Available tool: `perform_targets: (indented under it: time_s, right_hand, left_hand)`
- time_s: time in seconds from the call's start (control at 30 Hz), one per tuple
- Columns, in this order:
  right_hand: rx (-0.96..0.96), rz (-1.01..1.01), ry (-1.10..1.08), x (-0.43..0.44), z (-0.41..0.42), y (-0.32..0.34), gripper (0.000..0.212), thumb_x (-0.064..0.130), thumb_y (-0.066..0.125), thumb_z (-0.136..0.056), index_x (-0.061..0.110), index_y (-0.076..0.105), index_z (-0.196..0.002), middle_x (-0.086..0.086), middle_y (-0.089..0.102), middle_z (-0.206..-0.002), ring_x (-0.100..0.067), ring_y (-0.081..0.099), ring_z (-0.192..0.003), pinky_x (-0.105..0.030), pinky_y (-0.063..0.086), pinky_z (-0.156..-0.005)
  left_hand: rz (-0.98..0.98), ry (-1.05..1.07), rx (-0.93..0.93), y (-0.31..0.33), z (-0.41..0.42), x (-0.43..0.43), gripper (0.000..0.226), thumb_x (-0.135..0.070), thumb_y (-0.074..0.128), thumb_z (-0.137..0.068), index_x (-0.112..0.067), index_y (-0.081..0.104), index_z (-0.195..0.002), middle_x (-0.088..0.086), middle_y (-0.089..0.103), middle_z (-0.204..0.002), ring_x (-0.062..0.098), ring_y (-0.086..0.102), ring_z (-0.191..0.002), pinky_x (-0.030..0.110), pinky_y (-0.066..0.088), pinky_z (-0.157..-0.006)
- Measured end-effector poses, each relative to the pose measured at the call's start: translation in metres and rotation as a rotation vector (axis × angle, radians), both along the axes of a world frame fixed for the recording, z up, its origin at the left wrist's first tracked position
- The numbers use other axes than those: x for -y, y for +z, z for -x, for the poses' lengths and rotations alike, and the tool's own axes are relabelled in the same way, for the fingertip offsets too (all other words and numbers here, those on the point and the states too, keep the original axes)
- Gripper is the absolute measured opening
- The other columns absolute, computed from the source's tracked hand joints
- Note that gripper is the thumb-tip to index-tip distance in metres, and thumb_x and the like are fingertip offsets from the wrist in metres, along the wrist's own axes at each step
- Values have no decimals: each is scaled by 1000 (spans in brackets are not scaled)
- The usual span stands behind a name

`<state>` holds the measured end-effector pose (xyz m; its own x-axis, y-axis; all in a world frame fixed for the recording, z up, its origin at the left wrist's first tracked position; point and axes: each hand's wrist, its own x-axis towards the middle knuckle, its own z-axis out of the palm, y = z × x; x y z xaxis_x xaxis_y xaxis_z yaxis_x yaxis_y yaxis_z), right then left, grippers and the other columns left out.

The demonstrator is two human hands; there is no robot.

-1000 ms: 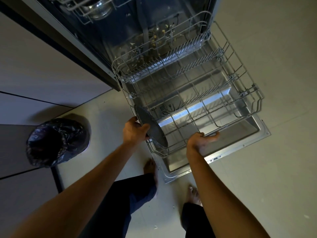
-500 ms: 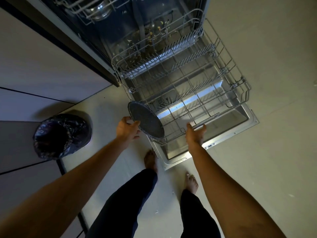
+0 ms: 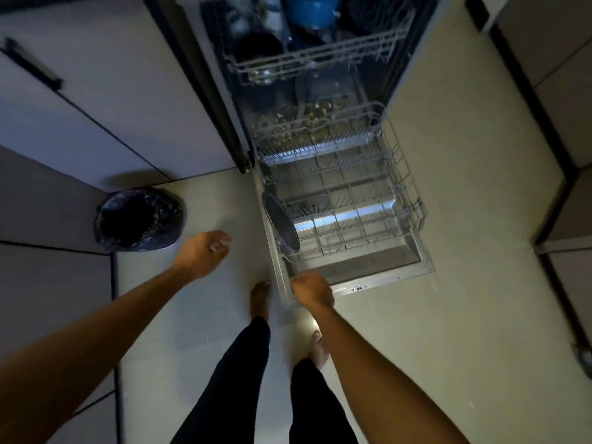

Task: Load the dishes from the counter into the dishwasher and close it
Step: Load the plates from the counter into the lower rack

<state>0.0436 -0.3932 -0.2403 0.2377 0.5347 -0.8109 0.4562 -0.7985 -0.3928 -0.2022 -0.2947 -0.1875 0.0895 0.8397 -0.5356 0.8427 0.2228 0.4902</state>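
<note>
The dishwasher stands open with its door (image 3: 384, 280) flat over the floor. Its lower wire rack (image 3: 413, 203) is pulled out. A dark round plate (image 3: 282, 222) stands on edge at the rack's front left corner. The upper rack (image 3: 320, 56) holds a blue bowl (image 3: 312, 9) and a dark bowl (image 3: 258, 46). My left hand (image 3: 201, 251) hangs over the floor left of the rack, fingers loosely curled, holding nothing. My right hand (image 3: 312, 288) is over the door's front left corner, fingers curled; I cannot see anything in it.
A bin lined with a black bag (image 3: 139, 219) stands on the floor to the left. Pale cabinet fronts (image 3: 96, 107) run along the left, more cabinets (image 3: 570, 155) at the right. My bare feet (image 3: 259, 299) stand just before the door.
My left hand has let go of the plate, which now stands in the rack, and drawn back left. My right hand left the rack's front rim. My view has risen and pulled back.
</note>
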Motion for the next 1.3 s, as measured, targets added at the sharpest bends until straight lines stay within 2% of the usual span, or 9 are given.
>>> perform_targets:
  time_s: [0.13, 0.23, 0.4, 0.53, 0.63, 0.73, 0.97, 1.17, 1.3]
  right_hand:
    - [17, -59, 175, 4, 46, 68, 29, 38, 56, -85, 19, 69, -102, -5, 71, -112, -31, 65, -108, -35, 50, -87]
    - [22, -152, 301, 2, 87, 113, 25, 34, 54, -86, 21, 71, -100, -6, 71, -111, -32, 65, -108, -35, 52, -90]
    - [32, -327, 540, -5, 186, 175, 23, 41, 60, -87, 26, 70, -101, -4, 71, -114, -32, 64, -108, -33, 50, -88]
    - [-18, -492, 743, 7, 309, 219, 24, 45, 62, -88, 29, 69, -104, -3, 71, -112, -31, 64, -106, -35, 52, -87]
    - [-107, -632, 874, 26, 407, 247, 21, 41, 63, -89, 29, 69, -104, 0, 72, -108, -26, 65, -103, -33, 52, -84]
    - [-172, -780, 989, 61, 511, 272, 23, 34, 64, -89, 26, 70, -110, 0, 71, -109, -24, 64, -104, -33, 49, -87]
    - [-285, -957, 1246, 151, 686, 294, 28, 31, 62, -93, 26, 66, -119, 3, 60, -119, -20, 50, -114, -37, 46, -96]
    - [-310, -904, 1497, 179, 776, 287, 36, 40, 59, -96, 24, 61, -129, 3, 55, -124, -19, 47, -119, -31, 41, -100]
    - [-245, -929, 1489, 177, 829, 282, 40, 54, 54, -94, 28, 63, -124, 3, 57, -120, -19, 54, -115, -40, 48, -94]
  left_hand:
    - [-93, 207, 53, 72, 69, 47, 20, -41, 53, -78, -37, 67, -92, 5, 73, -82, 23, 71, -74, 41, 59, -73]
    - [-168, 321, 21, 114, 123, 84, 14, -23, 60, -91, -33, 68, -97, 3, 73, -82, 21, 72, -76, 37, 58, -72]
    - [-335, 492, -68, 188, 220, 153, 30, -38, 55, -83, -26, 74, -102, 3, 73, -86, 23, 69, -80, 31, 51, -74]
    - [-535, 689, -125, 240, 316, 227, 14, -14, 67, -89, -17, 75, -100, 3, 73, -91, 20, 66, -80, 32, 50, -76]
    - [-713, 788, -205, 265, 387, 292, 18, -10, 70, -86, -26, 72, -95, -3, 70, -86, 17, 66, -77, 34, 52, -75]
    - [-808, 913, -293, 279, 460, 367, 20, -9, 72, -83, -23, 73, -97, -7, 69, -86, 14, 64, -75, 33, 51, -74]
    - [-686, 1199, -396, 262, 578, 503, 26, -20, 70, -86, -19, 69, -112, -4, 67, -101, 15, 62, -92, 37, 53, -86]
    - [-592, 1472, -406, 239, 615, 524, 43, -33, 72, -84, -22, 62, -125, 3, 60, -124, 24, 57, -115, 44, 49, -96]
    - [-479, 1600, -408, 223, 641, 520, 58, -42, 72, -83, -21, 53, -135, 4, 52, -135, 24, 51, -126, 47, 38, -111]
